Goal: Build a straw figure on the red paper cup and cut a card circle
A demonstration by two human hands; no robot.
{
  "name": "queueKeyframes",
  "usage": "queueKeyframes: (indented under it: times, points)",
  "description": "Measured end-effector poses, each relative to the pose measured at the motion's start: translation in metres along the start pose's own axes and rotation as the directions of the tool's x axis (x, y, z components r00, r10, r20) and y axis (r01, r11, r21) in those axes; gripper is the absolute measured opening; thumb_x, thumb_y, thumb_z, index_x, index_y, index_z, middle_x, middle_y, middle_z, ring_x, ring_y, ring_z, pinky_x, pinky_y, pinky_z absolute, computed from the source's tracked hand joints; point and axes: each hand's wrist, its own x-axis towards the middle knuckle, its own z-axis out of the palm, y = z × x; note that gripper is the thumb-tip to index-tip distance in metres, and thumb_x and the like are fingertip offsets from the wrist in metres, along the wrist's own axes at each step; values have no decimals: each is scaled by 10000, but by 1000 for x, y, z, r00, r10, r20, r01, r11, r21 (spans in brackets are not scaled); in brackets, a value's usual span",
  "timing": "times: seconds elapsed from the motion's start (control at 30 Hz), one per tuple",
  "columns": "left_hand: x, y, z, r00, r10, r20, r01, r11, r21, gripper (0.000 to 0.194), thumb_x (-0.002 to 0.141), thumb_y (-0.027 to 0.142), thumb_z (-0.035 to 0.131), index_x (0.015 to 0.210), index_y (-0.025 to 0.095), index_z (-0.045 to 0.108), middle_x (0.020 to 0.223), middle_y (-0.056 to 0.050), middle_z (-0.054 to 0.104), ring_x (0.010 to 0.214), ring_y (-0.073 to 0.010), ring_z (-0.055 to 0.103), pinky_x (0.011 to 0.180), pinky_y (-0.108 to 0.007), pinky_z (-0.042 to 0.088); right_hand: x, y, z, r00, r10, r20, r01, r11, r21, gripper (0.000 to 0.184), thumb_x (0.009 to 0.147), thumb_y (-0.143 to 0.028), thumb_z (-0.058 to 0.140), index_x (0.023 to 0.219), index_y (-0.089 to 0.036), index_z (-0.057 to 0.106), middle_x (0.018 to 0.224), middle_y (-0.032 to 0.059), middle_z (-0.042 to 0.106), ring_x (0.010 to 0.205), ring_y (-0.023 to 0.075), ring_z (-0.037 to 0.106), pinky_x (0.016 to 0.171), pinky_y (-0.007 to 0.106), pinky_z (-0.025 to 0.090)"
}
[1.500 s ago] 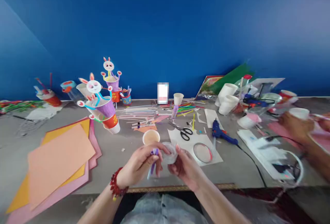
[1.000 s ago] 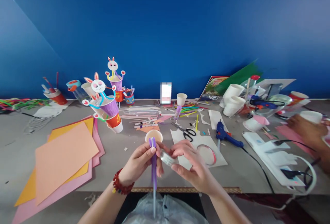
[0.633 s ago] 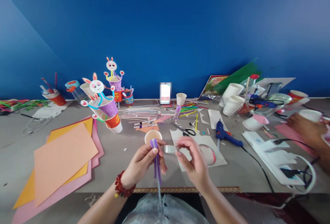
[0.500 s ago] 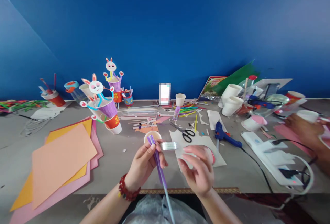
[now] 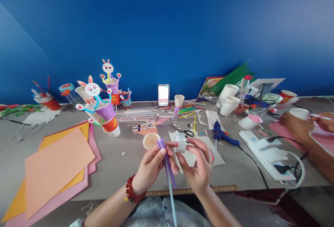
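My left hand is closed round purple straws; a pale blue straw runs down from the bundle toward my lap. A roll of clear tape sits at the outstretched left finger, just right of the straws. Curled round the roll's right side, my right hand has its fingertips against it and its thumb just below; the exact contact is partly hidden. Behind the left hand stands a paper cup. White paper with cut-outs and black scissors lie beyond the right hand.
A blue glue gun and a white power strip with cables are on the right, near another person's hands. Coloured paper sheets and a rabbit cup figure stand left. Loose straws lie behind.
My right hand has come in to the tape roll, which has turned from lying sideways to standing more upright. The left hand still grips the straws. The whole view has shifted slightly.
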Motion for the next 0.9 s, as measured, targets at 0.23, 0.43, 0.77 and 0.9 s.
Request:
queueKeyframes:
  times: [0.23,0.43,0.77,0.9]
  points:
    - [0,30,-6,978,207,40,-210,959,188,220,1006,308,446,901,176,586,937,-21,614,515,-58,546,652,-303,551,21,-3,-25,968,91,233,-150,957,249,138,856,-197,666,951,-234,573,979,69,605,944,244,582,831,385,480]
    - [-14,52,-9,993,122,4,-88,691,717,252,1024,324,379,923,177,557,711,13,516,561,-93,476,606,-232,481,34,-7,-34,840,11,542,-140,970,197,159,854,-196,668,958,-222,551,905,32,631,783,188,574,721,304,457]
    - [-21,42,-13,995,98,30,-60,314,948,176,1000,254,415,1034,194,577,767,-31,632,625,-145,564,621,-243,405,31,-14,-23,771,15,637,-147,977,154,141,823,-162,632,870,-212,509,813,19,581,747,185,541,678,301,424]
    - [-20,40,-13,986,161,40,-83,271,959,140,975,222,455,1016,206,588,789,-50,660,640,-177,580,620,-262,388,33,-16,-21,776,-7,630,-118,981,157,147,805,-136,615,834,-213,493,794,24,564,765,201,538,699,316,434]
